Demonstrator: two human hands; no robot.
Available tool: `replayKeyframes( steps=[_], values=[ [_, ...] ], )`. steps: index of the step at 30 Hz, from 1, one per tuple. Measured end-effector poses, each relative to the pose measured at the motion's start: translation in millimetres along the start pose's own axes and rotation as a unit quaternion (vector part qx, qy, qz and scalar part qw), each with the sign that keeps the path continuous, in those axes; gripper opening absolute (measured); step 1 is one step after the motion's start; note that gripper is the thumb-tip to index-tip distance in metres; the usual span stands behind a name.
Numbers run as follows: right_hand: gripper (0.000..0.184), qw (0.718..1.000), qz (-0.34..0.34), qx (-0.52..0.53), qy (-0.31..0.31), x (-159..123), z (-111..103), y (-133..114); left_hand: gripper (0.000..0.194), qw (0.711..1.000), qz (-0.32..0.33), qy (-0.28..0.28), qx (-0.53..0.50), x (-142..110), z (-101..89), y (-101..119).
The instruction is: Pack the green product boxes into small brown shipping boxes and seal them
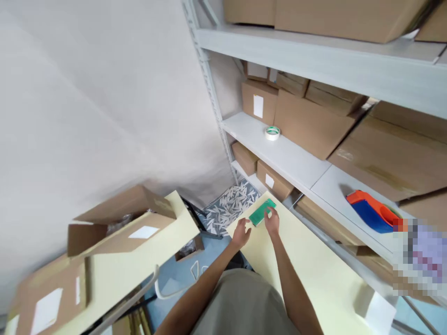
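Note:
A flat green rectangular piece (259,214), its exact kind too small to tell, lies at the far end of the pale yellow table (307,246). My left hand (240,233) is beside its near left corner, thumb and forefinger apart, nothing seen between them. At the right side of the green piece, my right hand (272,221) rests with fingers spread and bent, the tips over or touching its edge. Part of that edge is hidden by the fingers.
Many white strips (232,204) lie in a heap beyond the table. A shelf rack (300,163) with cardboard boxes runs along the right, bearing a tape roll (272,133) and an orange-and-blue object (373,211). An opened carton (122,223) stands on the left table. A white block (379,311) sits near right.

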State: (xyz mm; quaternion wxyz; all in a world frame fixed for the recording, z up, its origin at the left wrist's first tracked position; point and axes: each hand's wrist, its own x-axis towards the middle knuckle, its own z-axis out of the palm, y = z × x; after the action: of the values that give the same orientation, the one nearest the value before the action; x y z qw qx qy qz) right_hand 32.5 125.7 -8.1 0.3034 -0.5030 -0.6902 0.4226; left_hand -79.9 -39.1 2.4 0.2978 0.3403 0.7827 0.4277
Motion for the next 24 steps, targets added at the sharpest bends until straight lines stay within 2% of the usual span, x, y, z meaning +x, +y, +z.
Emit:
replayKeyframes(
  steps=[3,6,10,13,16,19,24],
  values=[
    [0.049,0.998,-0.003,0.056,-0.019,-41.1,26.9,-6.1,0.021,0.993,-0.028,0.082,-0.081,-30.6,-16.9,-11.2],
    [0.055,0.991,-0.004,0.099,-0.09,-82.4,58.3,-16.6,0.019,0.976,-0.058,0.173,-0.12,-65.1,-45.2,-23.4],
    [0.059,0.971,-0.005,0.139,-0.193,-130.1,96.4,-38.9,0.024,0.947,-0.093,0.28,-0.128,-115.8,-100.5,-38.6],
    [0.059,0.955,-0.014,0.149,-0.255,-157.9,117.2,-57.5,0.028,0.92,-0.122,0.348,-0.128,-151.6,-142.9,-46.6],
    [0.056,0.943,-0.038,0.153,-0.292,-177.0,129.7,-75.9,0.032,0.897,-0.147,0.392,-0.141,-176.3,-177.4,-53.6],
    [0.056,0.936,-0.066,0.149,-0.314,-188.8,138.8,-98.4,0.034,0.88,-0.155,0.419,-0.165,-187.8,-205.4,-63.8],
    [0.056,0.919,-0.07,0.163,-0.351,-216.4,166.2,-156.0,0.03,0.854,-0.152,0.448,-0.218,-197.6,-258.8,-92.2]
  ],
)
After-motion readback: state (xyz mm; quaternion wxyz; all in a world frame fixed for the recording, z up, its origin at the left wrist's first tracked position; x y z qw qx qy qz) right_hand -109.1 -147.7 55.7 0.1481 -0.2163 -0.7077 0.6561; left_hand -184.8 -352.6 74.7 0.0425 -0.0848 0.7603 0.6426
